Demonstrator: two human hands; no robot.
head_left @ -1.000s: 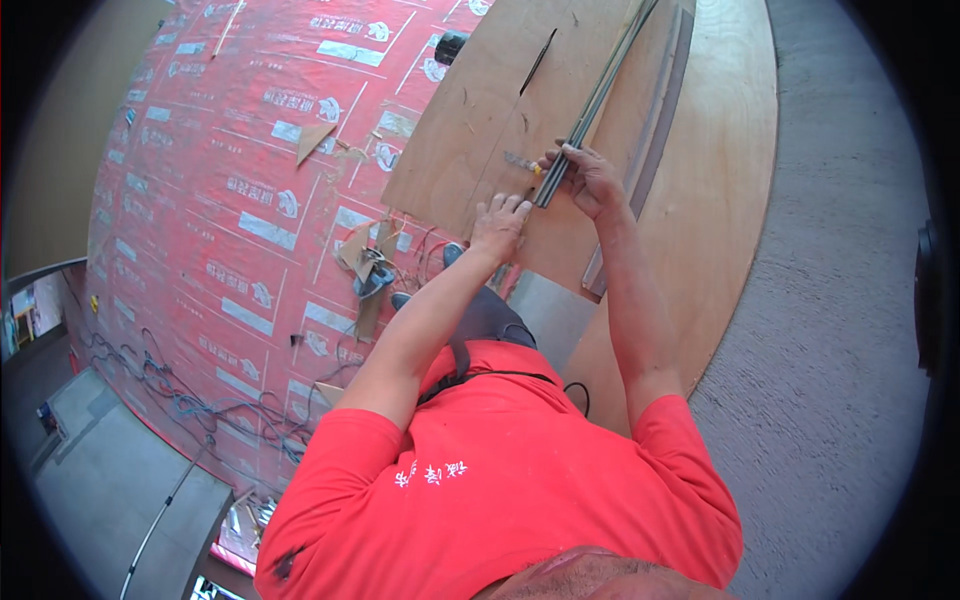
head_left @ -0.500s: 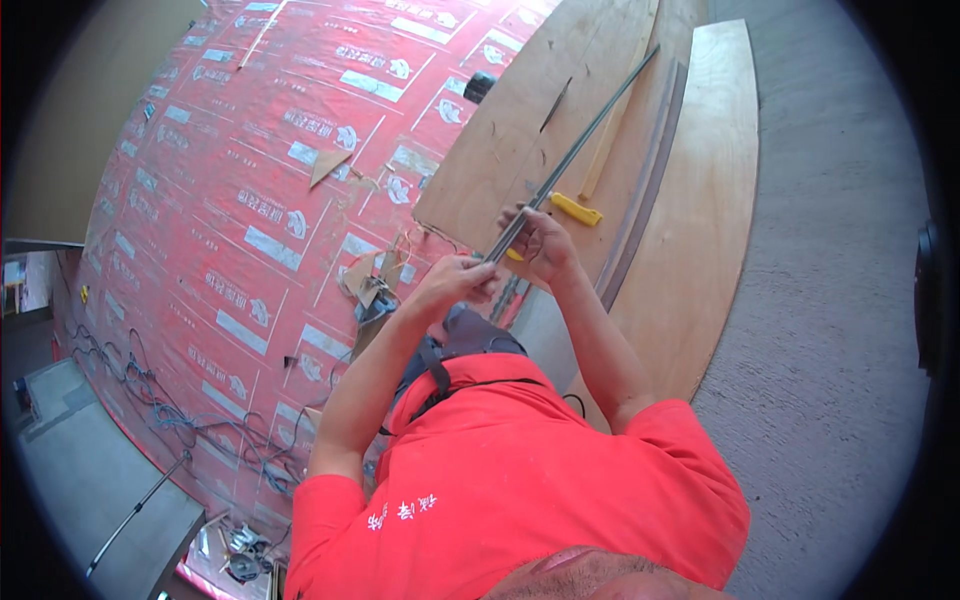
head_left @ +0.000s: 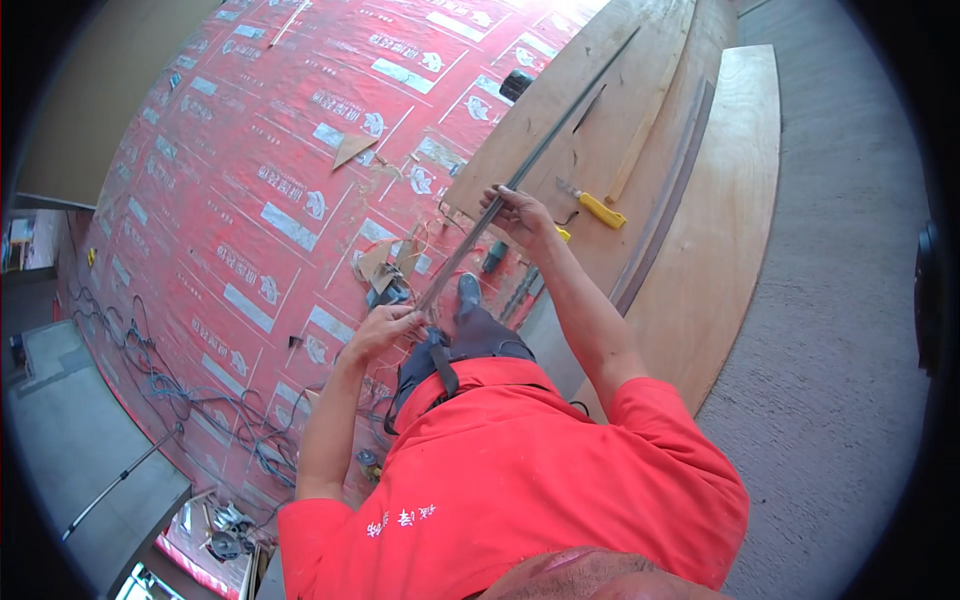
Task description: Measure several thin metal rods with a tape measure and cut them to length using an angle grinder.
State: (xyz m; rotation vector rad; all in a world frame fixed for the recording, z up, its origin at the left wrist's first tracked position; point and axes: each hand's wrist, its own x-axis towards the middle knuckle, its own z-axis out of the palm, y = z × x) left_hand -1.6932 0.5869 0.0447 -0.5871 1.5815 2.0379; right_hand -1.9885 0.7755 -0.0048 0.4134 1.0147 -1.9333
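A long, thin grey-green strip (head_left: 566, 122) slants from my waist up over the wooden boards. Its near end is at my left hand (head_left: 386, 330), whose fingers pinch it. Farther along, my right hand (head_left: 520, 216) is closed round the strip. Just right of that hand, a yellow-handled tool (head_left: 603, 211) with a short blade lies on the plywood. A second yellow piece (head_left: 562, 235) shows partly behind my right wrist. Higher on the same board is a narrow dark sliver (head_left: 590, 108).
Plywood boards (head_left: 735, 200) and a dark-edged strip lie along a grey wall (head_left: 850, 300) at the right. Red printed sheeting (head_left: 300, 180) covers the floor. Tangled cables (head_left: 170, 385) and a grey panel (head_left: 90, 440) are at left. Wood scraps (head_left: 385, 270) lie near my foot.
My left hand has moved down and left, so the hands are farther apart along the strip. My right hand has shifted slightly up and left. The whole view has shifted a little.
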